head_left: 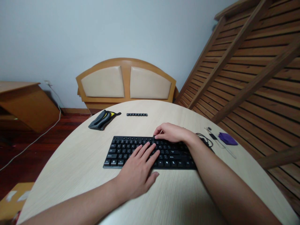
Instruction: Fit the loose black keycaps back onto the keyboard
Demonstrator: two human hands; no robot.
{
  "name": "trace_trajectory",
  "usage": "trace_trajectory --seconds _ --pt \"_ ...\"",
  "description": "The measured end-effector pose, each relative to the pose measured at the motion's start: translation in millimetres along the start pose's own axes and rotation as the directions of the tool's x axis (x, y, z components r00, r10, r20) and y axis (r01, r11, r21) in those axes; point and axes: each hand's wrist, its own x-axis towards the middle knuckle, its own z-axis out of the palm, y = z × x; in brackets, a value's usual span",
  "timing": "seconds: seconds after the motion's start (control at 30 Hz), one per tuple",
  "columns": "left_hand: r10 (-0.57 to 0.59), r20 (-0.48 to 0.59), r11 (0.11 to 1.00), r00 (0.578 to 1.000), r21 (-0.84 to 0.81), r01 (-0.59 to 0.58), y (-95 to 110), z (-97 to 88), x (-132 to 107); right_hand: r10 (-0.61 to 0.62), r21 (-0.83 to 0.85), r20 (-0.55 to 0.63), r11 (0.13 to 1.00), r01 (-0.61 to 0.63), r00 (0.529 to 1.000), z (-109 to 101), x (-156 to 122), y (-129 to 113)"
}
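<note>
A black keyboard [122, 151] lies across the middle of a round pale wooden table [77, 165]. My left hand [138, 172] rests flat on the keys, fingers stretched out and together, holding nothing. My right hand [172, 132] sits at the keyboard's far edge with its fingers curled in a pinch on a small thin tool I cannot make out. A short row of loose black keycaps [137, 114] lies farther back on the table.
A grey and yellow pouch [103, 119] lies at the back left of the table. A purple cloth [227, 138], the keyboard's cable [206, 139] and thin tools [214, 136] sit at the right. A wooden headboard [126, 82] and slatted bed frame [253, 62] stand behind.
</note>
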Motion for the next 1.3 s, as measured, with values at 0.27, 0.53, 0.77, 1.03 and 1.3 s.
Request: trace_trajectory --seconds 0.27,0.53,0.77,1.03,1.3 --pt "-0.001 0.005 1.000 1.000 0.000 0.001 0.0 0.2 -0.4 0.041 -0.135 -0.048 0.990 -0.047 0.998 2.1 -0.5 -9.8" --pt "-0.006 0.019 1.000 1.000 -0.001 0.006 0.7 -2.4 1.1 0.030 -0.244 -0.076 0.969 -0.048 0.997 4.1 -2.0 -14.5" --pt "-0.002 -0.001 1.000 1.000 -0.006 0.002 -0.1 -0.5 -0.9 0.023 -0.297 -0.077 0.954 -0.045 0.997 5.1 -3.4 -20.5" --pt "-0.007 -0.016 1.000 1.000 -0.019 0.007 0.5 -0.5 -0.6 0.015 -0.346 -0.059 0.938 -0.035 0.998 3.8 -3.2 -22.6" --pt "-0.008 -0.022 1.000 1.000 -0.002 0.008 1.5 -1.4 -0.8 0.013 -0.370 -0.062 0.929 -0.035 0.998 4.3 -2.9 -24.9"
